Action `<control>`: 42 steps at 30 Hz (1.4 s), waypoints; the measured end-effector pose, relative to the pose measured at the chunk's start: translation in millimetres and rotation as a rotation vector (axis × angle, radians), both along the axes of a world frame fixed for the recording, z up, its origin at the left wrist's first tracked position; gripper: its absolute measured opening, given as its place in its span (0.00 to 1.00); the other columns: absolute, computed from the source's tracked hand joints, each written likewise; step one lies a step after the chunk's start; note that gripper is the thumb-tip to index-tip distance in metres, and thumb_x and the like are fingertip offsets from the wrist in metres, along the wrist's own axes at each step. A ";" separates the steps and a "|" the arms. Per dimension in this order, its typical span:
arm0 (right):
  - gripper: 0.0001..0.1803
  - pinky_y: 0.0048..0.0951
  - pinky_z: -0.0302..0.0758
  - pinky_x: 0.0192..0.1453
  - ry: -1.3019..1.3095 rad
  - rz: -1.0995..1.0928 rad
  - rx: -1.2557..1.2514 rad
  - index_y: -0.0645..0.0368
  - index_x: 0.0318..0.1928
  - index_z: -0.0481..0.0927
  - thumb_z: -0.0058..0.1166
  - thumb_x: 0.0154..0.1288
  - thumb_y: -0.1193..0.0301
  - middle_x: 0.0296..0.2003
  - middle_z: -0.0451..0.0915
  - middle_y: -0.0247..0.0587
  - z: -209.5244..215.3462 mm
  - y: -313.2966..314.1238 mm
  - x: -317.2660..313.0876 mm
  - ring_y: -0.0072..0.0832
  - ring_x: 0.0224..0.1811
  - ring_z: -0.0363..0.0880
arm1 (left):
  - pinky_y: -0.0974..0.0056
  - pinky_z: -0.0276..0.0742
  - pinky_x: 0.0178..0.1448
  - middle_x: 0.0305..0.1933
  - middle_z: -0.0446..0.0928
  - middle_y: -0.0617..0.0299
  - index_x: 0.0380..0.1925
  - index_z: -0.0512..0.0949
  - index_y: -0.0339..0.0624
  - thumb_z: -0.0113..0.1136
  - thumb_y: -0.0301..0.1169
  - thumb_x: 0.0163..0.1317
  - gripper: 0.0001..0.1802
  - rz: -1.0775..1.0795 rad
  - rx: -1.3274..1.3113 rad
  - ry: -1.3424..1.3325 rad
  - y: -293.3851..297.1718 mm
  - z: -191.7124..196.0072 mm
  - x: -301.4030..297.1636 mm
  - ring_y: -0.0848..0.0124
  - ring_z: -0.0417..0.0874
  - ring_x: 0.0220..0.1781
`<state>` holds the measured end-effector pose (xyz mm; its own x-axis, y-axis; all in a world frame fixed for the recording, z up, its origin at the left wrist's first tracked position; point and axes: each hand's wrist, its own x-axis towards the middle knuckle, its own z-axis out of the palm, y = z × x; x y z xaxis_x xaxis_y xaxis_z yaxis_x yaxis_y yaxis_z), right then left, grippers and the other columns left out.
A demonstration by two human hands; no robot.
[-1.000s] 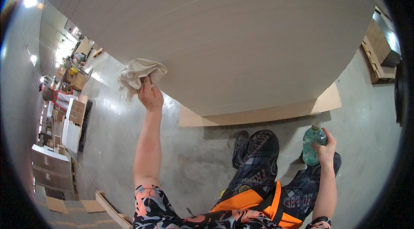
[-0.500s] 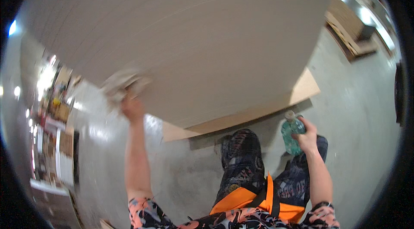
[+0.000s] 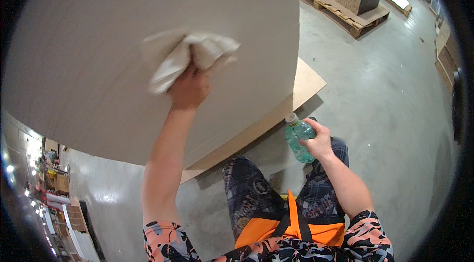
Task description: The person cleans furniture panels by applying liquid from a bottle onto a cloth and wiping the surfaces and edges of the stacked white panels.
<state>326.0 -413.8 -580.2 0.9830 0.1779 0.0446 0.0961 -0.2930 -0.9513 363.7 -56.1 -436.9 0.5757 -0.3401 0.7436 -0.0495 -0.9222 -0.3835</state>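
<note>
Left hand (image 3: 190, 86) clenched on a white cloth (image 3: 190, 57), pressed to the pale board stack (image 3: 98, 40) at upper centre. Right hand (image 3: 318, 141) wrapped round a green bottle (image 3: 297, 141), lower right. Risks: cloth bunching and missing areas; the bottle slipping from its one-handed grip.

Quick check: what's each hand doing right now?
Left hand: closed on a white cloth, pressed against the big pale board stack.
Right hand: closed around a green bottle.
</note>
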 end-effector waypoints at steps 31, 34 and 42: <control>0.29 0.28 0.75 0.55 0.064 -0.138 0.191 0.59 0.50 0.81 0.65 0.41 0.83 0.42 0.84 0.35 2.1 -60.1 -5.7 0.24 0.46 0.81 | 0.47 0.66 0.70 0.62 0.71 0.54 0.64 0.65 0.39 0.58 0.47 0.67 0.32 -0.735 -2.552 0.664 -62.9 -81.6 -113.4 0.56 0.70 0.65; 0.29 0.28 0.75 0.55 0.032 -0.095 0.139 0.59 0.50 0.81 0.65 0.41 0.82 0.41 0.84 0.35 0.2 -51.9 -6.4 0.24 0.45 0.80 | 0.47 0.67 0.69 0.63 0.72 0.54 0.63 0.65 0.39 0.59 0.47 0.66 0.33 -0.744 -2.599 0.738 -78.0 -90.0 -118.6 0.55 0.72 0.64; 0.31 0.30 0.75 0.57 -0.029 -0.054 0.033 0.62 0.49 0.81 0.65 0.36 0.84 0.40 0.83 0.35 -12.3 -49.8 -4.7 0.26 0.45 0.80 | 0.44 0.69 0.67 0.60 0.74 0.51 0.63 0.65 0.39 0.55 0.42 0.68 0.28 -0.372 -2.759 0.761 -99.0 -193.3 -124.6 0.55 0.76 0.60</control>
<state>321.3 -463.6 -592.4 0.9894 0.1223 0.0778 0.1083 -0.2668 -0.9577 239.1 -155.1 -630.2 0.8656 0.1085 -0.4888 0.2675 0.7250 0.6346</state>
